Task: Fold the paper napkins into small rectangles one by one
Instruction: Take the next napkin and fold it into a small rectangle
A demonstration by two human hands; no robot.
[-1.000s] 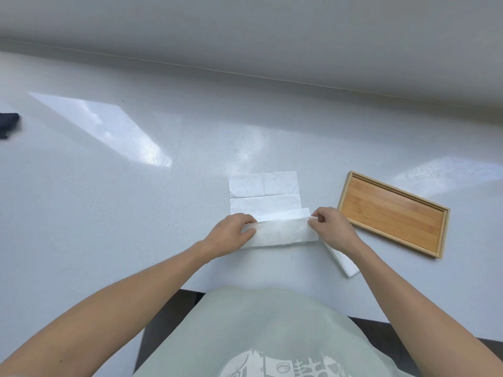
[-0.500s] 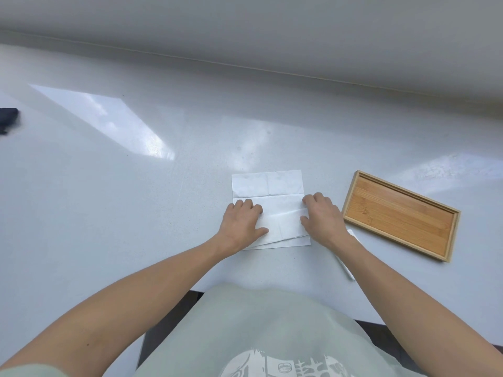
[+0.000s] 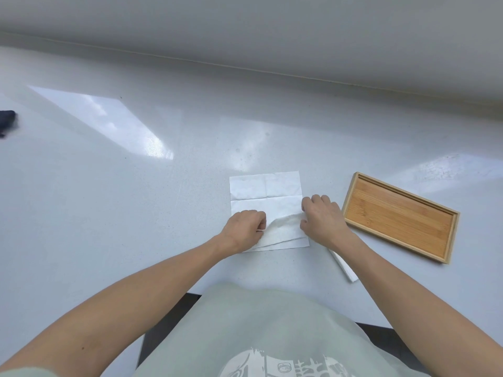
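Near the worktop's front edge, the left hand (image 3: 246,229) and right hand (image 3: 321,217) each pinch one end of the top paper napkin (image 3: 280,227), whose long side runs between them.

We cannot see the napkin's (image 3: 265,190) near left corner, covered by the left hand (image 3: 243,232), nor its right edge under the right hand (image 3: 321,220). A second white napkin (image 3: 343,266) is mostly hidden beneath the right forearm. A dark object (image 3: 6,122) on the surface (image 3: 109,213) is cut off by the left edge; we cannot tell what it is.
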